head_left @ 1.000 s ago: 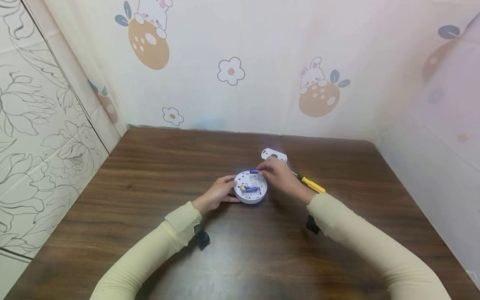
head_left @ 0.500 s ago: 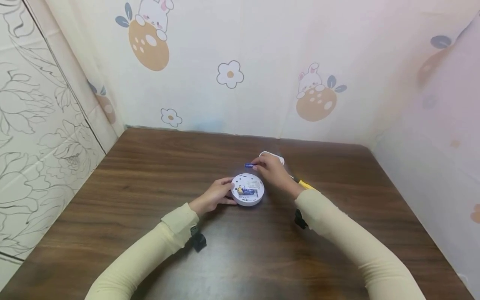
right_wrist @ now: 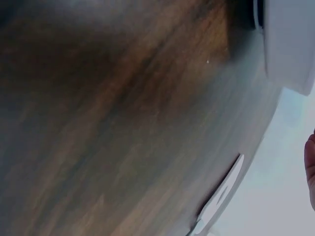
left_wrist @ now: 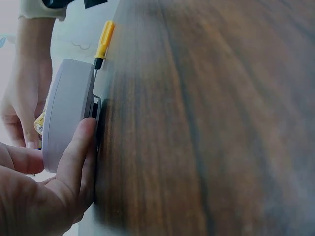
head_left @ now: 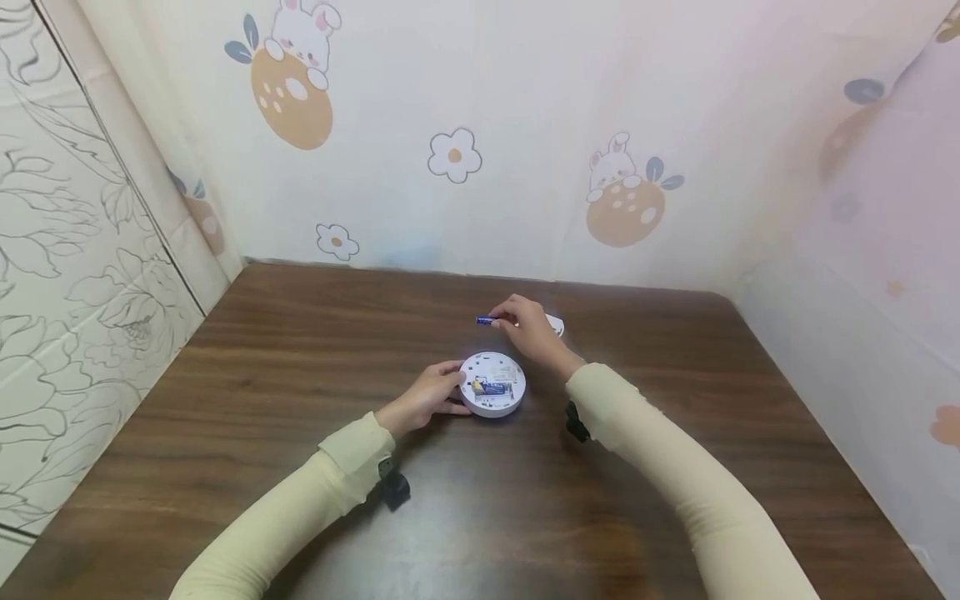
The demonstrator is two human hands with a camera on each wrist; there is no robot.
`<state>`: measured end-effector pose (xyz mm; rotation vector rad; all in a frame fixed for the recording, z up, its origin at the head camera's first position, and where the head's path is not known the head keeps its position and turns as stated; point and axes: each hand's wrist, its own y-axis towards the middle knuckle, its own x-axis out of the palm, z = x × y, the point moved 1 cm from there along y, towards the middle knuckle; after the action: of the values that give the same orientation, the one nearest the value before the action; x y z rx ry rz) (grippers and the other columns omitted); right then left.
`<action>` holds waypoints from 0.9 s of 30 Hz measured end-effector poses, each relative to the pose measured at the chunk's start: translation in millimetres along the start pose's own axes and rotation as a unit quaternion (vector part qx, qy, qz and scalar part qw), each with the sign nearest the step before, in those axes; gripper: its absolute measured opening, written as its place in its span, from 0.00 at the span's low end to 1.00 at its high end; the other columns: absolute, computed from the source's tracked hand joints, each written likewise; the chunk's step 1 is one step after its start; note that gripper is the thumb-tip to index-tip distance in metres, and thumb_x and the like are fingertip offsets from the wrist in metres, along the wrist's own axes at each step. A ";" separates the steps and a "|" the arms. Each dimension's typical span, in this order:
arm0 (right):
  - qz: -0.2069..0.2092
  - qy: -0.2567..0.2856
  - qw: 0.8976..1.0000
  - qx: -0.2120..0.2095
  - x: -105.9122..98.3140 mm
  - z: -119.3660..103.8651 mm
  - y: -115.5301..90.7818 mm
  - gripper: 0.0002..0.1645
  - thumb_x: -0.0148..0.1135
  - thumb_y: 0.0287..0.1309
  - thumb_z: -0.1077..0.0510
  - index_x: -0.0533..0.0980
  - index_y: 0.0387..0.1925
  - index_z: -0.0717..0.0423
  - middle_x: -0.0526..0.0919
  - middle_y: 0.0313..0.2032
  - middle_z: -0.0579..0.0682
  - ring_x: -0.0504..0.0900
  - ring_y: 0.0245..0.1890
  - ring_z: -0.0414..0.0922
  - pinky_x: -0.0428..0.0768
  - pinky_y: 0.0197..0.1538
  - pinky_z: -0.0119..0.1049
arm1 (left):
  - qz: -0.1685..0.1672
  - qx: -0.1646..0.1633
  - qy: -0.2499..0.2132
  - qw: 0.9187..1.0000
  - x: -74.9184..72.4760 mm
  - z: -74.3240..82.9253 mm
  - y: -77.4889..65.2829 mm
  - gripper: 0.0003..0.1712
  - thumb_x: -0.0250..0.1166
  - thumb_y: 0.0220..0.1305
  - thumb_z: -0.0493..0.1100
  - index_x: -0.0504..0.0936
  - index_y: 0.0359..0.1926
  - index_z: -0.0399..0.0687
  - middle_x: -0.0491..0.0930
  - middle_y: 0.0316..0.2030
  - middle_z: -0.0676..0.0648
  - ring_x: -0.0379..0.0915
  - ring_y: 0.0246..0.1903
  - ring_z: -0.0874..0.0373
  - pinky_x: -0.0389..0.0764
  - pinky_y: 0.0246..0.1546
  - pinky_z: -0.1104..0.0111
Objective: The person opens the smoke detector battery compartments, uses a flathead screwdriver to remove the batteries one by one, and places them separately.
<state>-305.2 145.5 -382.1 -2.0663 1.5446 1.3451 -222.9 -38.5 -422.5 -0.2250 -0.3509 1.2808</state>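
On the table, my left hand grips a round white device that resembles a smoke alarm. Its thumb is at the face and its other fingers reach under the edge, as the left wrist view shows. A blue battery with a yellow figure lies in the slot of the face, and its yellow part stands above the rim in the left wrist view. Beyond the device, my right hand pinches a second blue battery by one end, apart from the device. The right wrist view catches only an edge of this hand.
A white slotted plate lies on the table behind the right hand, partly hidden. In the left wrist view, a yellow-handled screwdriver lies past the device; the right arm covers it in the head view. A printed curtain hangs behind the table.
My right hand has lifted its battery from the device's far edge and moved it away to the back left. The left hand still holds the device in nearly the same place.
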 end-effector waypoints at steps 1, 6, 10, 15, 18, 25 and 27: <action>0.000 0.001 1.000 0.000 1.5 1.8 1.1 0.08 0.62 0.61 0.64 0.82 0.41 0.62 0.78 0.34 0.51 0.75 0.35 0.45 0.79 0.40 0.36 | 0.000 0.001 0.002 1.000 0.2 -0.9 -0.3 0.25 0.46 0.73 0.36 0.61 0.68 0.34 0.68 0.58 0.32 0.74 0.45 0.45 0.84 0.40 0.57; 0.003 0.002 1.000 0.004 6.7 10.3 5.2 0.07 0.62 0.60 0.65 0.82 0.39 0.63 0.78 0.33 0.52 0.75 0.34 0.46 0.79 0.38 0.37 | -0.005 0.000 0.002 1.000 1.4 -5.3 -2.6 0.25 0.46 0.73 0.36 0.60 0.68 0.34 0.68 0.57 0.32 0.75 0.44 0.46 0.84 0.40 0.58; 0.004 -0.003 1.000 0.007 10.2 15.0 12.2 0.07 0.63 0.59 0.65 0.82 0.39 0.63 0.78 0.33 0.52 0.76 0.34 0.46 0.80 0.38 0.37 | -0.004 0.002 0.001 1.000 1.5 -6.9 -3.1 0.25 0.46 0.73 0.36 0.61 0.68 0.34 0.69 0.57 0.32 0.75 0.42 0.47 0.84 0.40 0.58; 0.006 -0.012 1.000 0.017 15.2 21.0 22.7 0.08 0.64 0.59 0.64 0.83 0.39 0.63 0.79 0.34 0.53 0.76 0.34 0.46 0.80 0.38 0.36 | -0.003 0.009 0.000 1.000 1.1 -6.0 -2.3 0.25 0.46 0.73 0.36 0.61 0.68 0.33 0.69 0.56 0.32 0.75 0.42 0.48 0.84 0.40 0.57; 0.002 -0.014 0.999 0.032 17.3 24.0 25.2 0.08 0.64 0.59 0.64 0.83 0.39 0.63 0.79 0.34 0.53 0.76 0.35 0.47 0.80 0.38 0.36 | -0.006 0.008 0.000 1.000 1.4 -6.4 -1.7 0.25 0.46 0.73 0.36 0.61 0.68 0.33 0.69 0.57 0.32 0.75 0.42 0.48 0.84 0.40 0.57; -0.007 -0.017 0.999 0.050 21.0 29.2 30.1 0.08 0.64 0.59 0.64 0.83 0.40 0.63 0.79 0.35 0.53 0.77 0.36 0.47 0.81 0.41 0.38 | -0.003 0.012 0.010 1.000 1.8 -1.7 -2.7 0.25 0.46 0.73 0.36 0.60 0.68 0.33 0.69 0.56 0.32 0.75 0.42 0.48 0.84 0.41 0.58; -0.011 -0.017 0.998 0.055 21.6 29.3 30.9 0.08 0.63 0.59 0.64 0.82 0.40 0.64 0.79 0.35 0.54 0.77 0.37 0.48 0.81 0.42 0.39 | -0.003 0.013 0.012 1.000 1.3 -0.7 -2.7 0.25 0.46 0.73 0.36 0.60 0.68 0.33 0.70 0.56 0.32 0.75 0.43 0.47 0.84 0.41 0.58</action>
<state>-346.4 137.8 -405.1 -1.9791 1.5407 1.2507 -219.9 -38.0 -422.0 -0.2164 -0.3132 1.2742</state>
